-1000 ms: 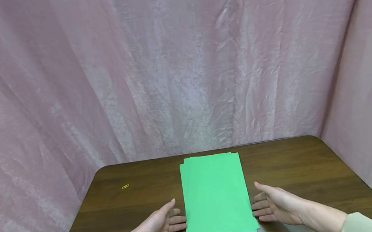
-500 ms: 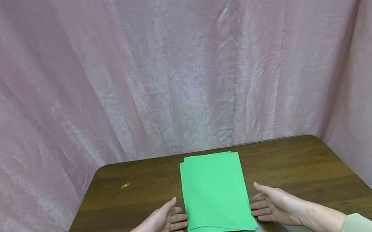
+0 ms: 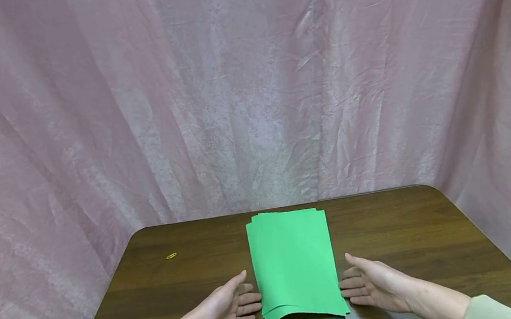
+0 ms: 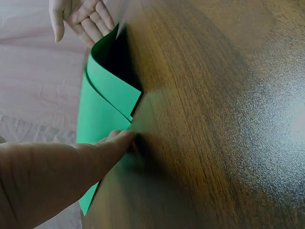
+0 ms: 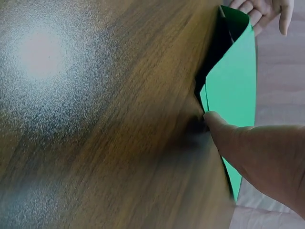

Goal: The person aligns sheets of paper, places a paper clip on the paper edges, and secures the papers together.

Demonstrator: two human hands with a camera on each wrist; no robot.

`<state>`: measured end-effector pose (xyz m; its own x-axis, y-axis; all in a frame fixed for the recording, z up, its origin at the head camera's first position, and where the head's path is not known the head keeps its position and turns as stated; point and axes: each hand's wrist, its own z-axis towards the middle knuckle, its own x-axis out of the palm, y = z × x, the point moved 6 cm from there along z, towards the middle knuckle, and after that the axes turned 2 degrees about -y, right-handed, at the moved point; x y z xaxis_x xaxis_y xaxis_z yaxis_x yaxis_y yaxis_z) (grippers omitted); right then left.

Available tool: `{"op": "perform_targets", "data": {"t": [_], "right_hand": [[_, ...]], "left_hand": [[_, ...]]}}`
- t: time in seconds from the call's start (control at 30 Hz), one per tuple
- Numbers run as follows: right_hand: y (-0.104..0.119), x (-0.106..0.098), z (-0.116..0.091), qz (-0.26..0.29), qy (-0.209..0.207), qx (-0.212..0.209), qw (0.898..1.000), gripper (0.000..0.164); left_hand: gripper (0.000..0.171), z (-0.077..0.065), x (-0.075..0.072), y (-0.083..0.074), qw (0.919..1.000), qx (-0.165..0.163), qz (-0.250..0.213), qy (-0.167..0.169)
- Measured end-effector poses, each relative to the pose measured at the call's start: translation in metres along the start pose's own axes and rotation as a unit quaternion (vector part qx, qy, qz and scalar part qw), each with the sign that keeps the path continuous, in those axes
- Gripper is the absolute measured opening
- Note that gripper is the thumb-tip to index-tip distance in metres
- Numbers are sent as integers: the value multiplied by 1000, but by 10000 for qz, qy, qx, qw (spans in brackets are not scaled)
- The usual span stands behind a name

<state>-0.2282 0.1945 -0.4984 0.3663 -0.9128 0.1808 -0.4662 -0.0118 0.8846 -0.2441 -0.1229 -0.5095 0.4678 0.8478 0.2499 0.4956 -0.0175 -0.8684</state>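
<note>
A loose stack of green paper sheets lies on the brown wooden table, its edges not lined up. The near end bows upward, with a dark gap under it that shows in both wrist views. At the stack's left side, my left hand touches the edge with straight fingertips, palm facing inward, thumb up. Opposite it, my right hand presses the right edge in the same way. In the left wrist view the arched sheets part into layers at the near edge.
A small yellow paper clip lies on the table at the left. Pink curtains hang behind and at both sides of the table. Light glares off the table's near part in both wrist views.
Both hands have moved slightly inward against the paper edges. The sheets, flat a second ago, now arch up at the near end, and the stack has narrowed a little.
</note>
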Motion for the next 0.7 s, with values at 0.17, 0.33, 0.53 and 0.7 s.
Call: {"op": "perform_targets", "data": {"t": [0.17,0.33,0.53,0.7], "right_hand": [[0,4,1,35,50,-55,10000,101],[-2,8,2,26,119,-90,9999,102],[-6,10,4,99,163,-111,9998,103],[-9,13,6,104,171,-178,9996,102]], "left_hand": [[96,1,3,0,10000,23,4,30],[94,2,5,1,10000,35,3,44],[94,4,7,2,10000,48,-48,40],[96,7,8,3,9999,69,-130,14]]}}
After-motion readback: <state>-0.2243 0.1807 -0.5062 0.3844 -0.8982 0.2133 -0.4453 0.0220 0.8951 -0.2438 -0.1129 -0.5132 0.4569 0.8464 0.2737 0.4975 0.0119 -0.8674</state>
